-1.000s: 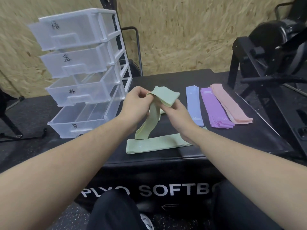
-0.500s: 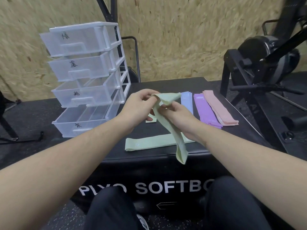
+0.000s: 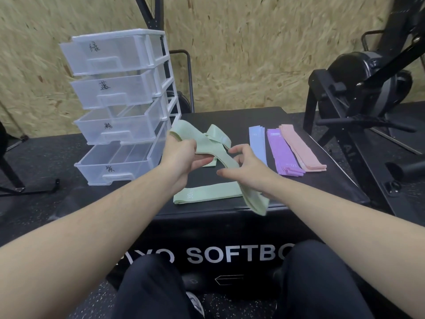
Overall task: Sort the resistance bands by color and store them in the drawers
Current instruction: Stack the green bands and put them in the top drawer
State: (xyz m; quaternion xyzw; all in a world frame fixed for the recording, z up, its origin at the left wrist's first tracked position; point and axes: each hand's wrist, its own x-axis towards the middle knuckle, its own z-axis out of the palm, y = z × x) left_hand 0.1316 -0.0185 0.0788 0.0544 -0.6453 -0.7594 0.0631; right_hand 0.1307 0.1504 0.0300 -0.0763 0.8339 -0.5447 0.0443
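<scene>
Premises: a gym or training room. Evidence: black padded plyo box (image 3: 230,231) lettered "SOFTBO", black speckled rubber flooring (image 3: 46,162), a black exercise machine with flywheel housing (image 3: 358,72) off the box's right edge, and chipboard-panelled walls (image 3: 253,54).

Both bare forearms reach forward above the black box (image 3: 230,217). The left hand (image 3: 181,155) grips a green band (image 3: 207,143) with curled fingers. The right hand (image 3: 248,169) is just beside it, fingers spread and relaxed, touching the same band.
</scene>
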